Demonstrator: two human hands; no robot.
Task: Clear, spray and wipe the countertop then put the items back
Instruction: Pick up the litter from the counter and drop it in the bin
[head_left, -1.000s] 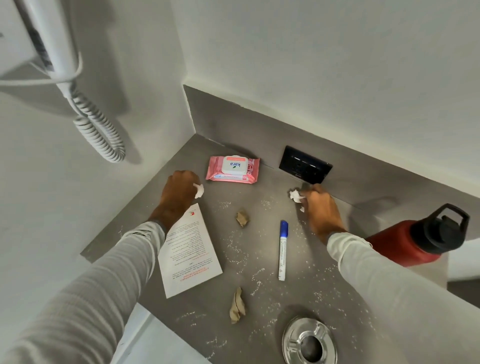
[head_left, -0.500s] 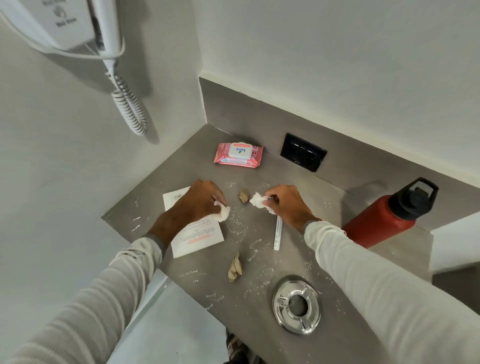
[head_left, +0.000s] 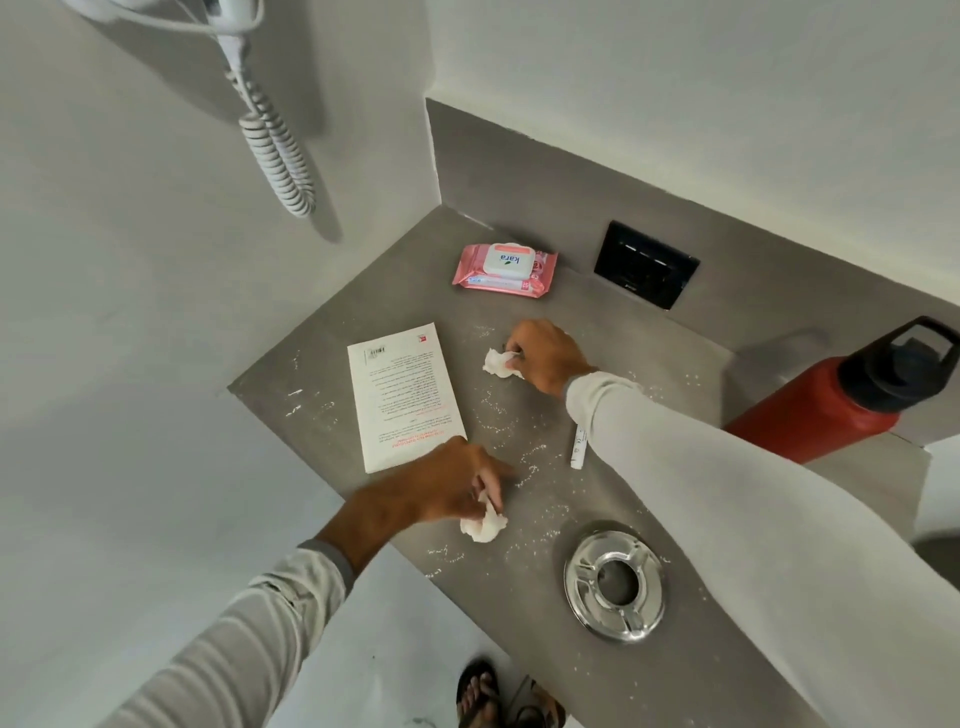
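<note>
Clutching white tissue wad (head_left: 483, 526) in left hand (head_left: 452, 488), fingers curled shut round it, low at countertop (head_left: 322, 384) front edge: likely gathering scraps as I go. Right hand (head_left: 545, 353) pinches second tissue wad (head_left: 497, 362) near middle, fingertips closed; possibly small scrap under them, cannot tell. Leaflet (head_left: 405, 397) flat between hands. Wipes pack (head_left: 505, 270) pushed back by wall, red bottle (head_left: 831, 405) at far right, metal ashtray (head_left: 614, 582) near front, marker (head_left: 578, 447) half under right sleeve. White crumbs scattered, so clearing unfinished, no spraying yet.
</note>
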